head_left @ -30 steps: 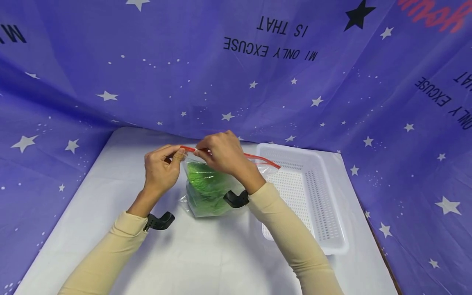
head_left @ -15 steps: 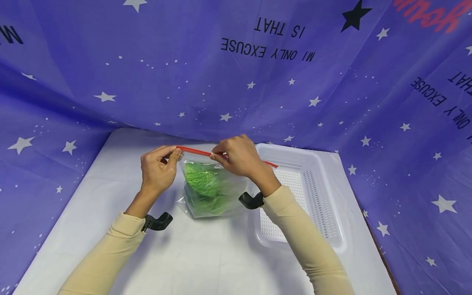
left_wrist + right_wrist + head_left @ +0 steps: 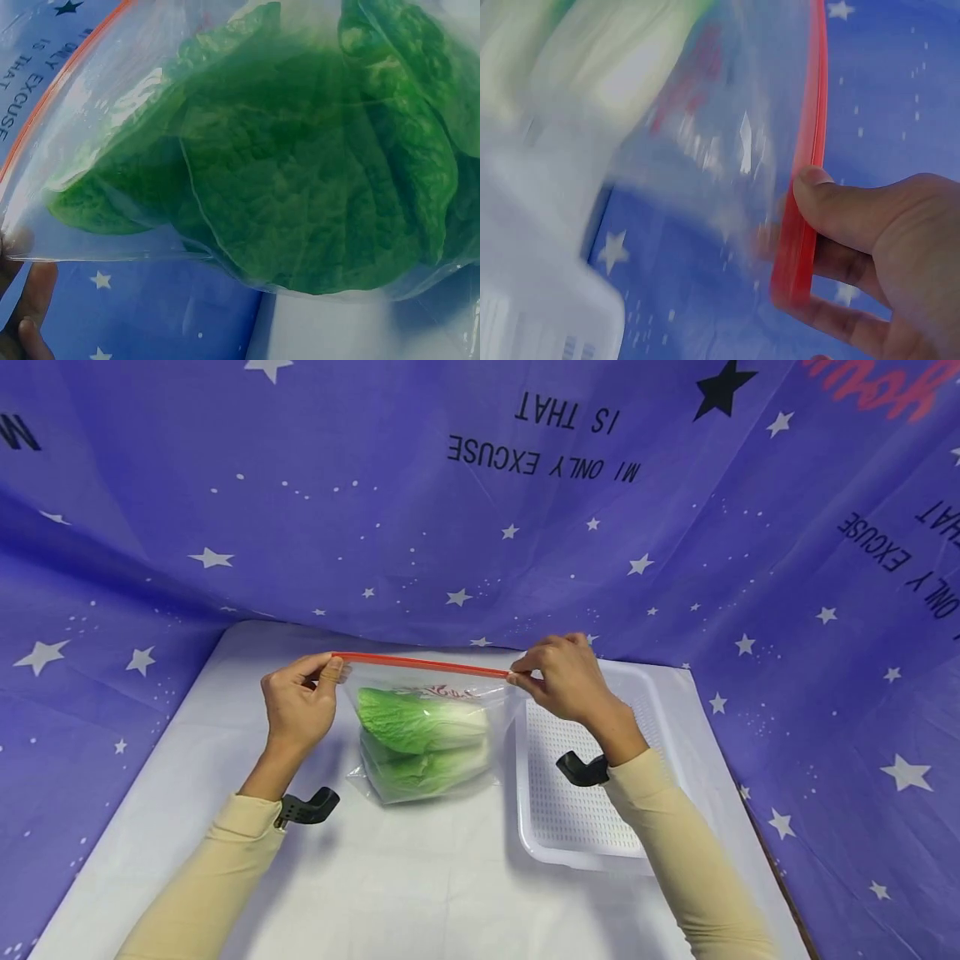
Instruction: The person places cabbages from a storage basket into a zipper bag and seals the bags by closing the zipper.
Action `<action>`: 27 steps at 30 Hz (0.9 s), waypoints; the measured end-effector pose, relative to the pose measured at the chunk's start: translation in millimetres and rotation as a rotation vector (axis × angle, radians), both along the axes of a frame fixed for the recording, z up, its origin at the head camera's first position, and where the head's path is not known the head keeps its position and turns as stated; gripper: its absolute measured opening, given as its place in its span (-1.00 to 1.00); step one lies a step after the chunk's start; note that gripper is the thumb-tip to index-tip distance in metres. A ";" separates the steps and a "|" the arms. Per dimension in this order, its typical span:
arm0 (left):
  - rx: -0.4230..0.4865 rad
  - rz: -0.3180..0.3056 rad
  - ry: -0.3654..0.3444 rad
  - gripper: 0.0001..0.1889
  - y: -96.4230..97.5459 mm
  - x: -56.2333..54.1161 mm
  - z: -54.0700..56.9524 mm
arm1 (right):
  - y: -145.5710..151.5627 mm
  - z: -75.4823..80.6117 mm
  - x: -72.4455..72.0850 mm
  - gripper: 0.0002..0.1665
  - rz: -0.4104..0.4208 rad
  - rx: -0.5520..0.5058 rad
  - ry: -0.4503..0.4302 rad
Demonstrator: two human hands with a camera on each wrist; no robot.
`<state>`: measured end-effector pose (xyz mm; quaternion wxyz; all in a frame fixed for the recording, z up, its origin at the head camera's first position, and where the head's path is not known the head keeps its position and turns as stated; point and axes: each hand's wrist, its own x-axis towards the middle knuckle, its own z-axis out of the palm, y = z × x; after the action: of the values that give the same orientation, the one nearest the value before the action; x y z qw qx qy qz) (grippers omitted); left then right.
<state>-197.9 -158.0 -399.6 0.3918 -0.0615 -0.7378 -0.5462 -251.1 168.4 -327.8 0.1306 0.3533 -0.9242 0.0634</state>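
Note:
A clear zip bag (image 3: 498,710) with a red zip strip (image 3: 427,663) stands on the table in the head view. Inside it lie leafy green heads with white stems, like cabbage or lettuce (image 3: 420,727). My left hand (image 3: 300,706) pinches the strip's left end between thumb and fingers. Near the strip's right end, my right hand (image 3: 566,681) pinches it; in the right wrist view the thumb lies on the red strip (image 3: 810,135). The strip is stretched nearly straight between both hands. Broad green leaves (image 3: 300,165) fill the left wrist view through the plastic.
A white perforated plastic basket (image 3: 527,810) stands on the table just right of the bag, partly under my right forearm. The white-covered table (image 3: 405,877) ends at blue star-printed cloth (image 3: 420,527) hung behind and at both sides.
My right hand has slid rightward along the red strip, from near the left hand to the right end. My left hand has shifted slightly left, and the strip has straightened.

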 end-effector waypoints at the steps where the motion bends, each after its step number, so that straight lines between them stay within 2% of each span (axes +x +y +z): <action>1: -0.002 0.010 -0.002 -0.92 -2.4 -0.5 -0.3 | 5.1 0.0 -0.2 -0.83 -0.009 -0.003 -0.004; 6: -0.019 0.029 0.004 -0.92 -8.5 3.0 4.2 | 15.7 -2.5 3.4 -0.84 -0.008 -0.028 -0.014; 9: -0.010 0.052 -0.003 -0.92 -12.5 14.0 6.7 | 15.2 2.4 18.4 -0.86 0.049 -0.071 -0.033; 11: 0.007 0.066 -0.009 -0.91 -18.7 26.0 9.5 | 15.7 13.3 35.4 -0.87 0.095 -0.123 -0.092; 13: 0.025 0.052 -0.020 -0.91 -24.9 38.9 17.3 | 18.1 27.6 51.8 -0.89 0.151 -0.191 -0.177; 15: 0.024 0.036 -0.042 -0.91 -29.1 44.7 29.2 | 20.6 43.8 60.1 -0.90 0.188 -0.244 -0.264; 16: 0.015 0.029 -0.070 -0.90 -29.8 43.3 34.9 | 21.1 50.5 59.1 -0.89 0.198 -0.259 -0.304; 17: -0.003 0.032 -0.107 -0.89 -29.6 38.0 38.9 | 21.1 55.2 54.1 -0.89 0.199 -0.260 -0.340; 19: -0.082 0.052 -0.209 -0.84 -27.5 16.7 39.1 | 19.3 55.7 33.5 -0.86 0.181 -0.242 -0.418; 21: -0.185 0.073 -0.348 -0.79 -25.0 -13.5 27.9 | 13.0 43.0 3.5 -0.84 0.117 -0.190 -0.486; 23: -0.291 0.057 -0.498 -0.75 -21.8 -43.8 9.7 | 4.6 19.8 -28.7 -0.80 0.045 -0.121 -0.534; 25: -0.382 -0.021 -0.650 -0.66 -17.9 -66.7 -9.5 | -3.8 -6.6 -54.9 -0.77 -0.038 -0.032 -0.539; 27: -0.434 -0.137 -0.768 -0.55 -13.5 -80.9 -25.6 | -10.6 -29.2 -71.9 -0.76 -0.125 0.053 -0.523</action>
<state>-278.8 -171.5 -425.2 0.0305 0.0163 -0.9217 -0.3864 -323.0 157.8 -357.1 -0.1184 0.2706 -0.9478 0.1204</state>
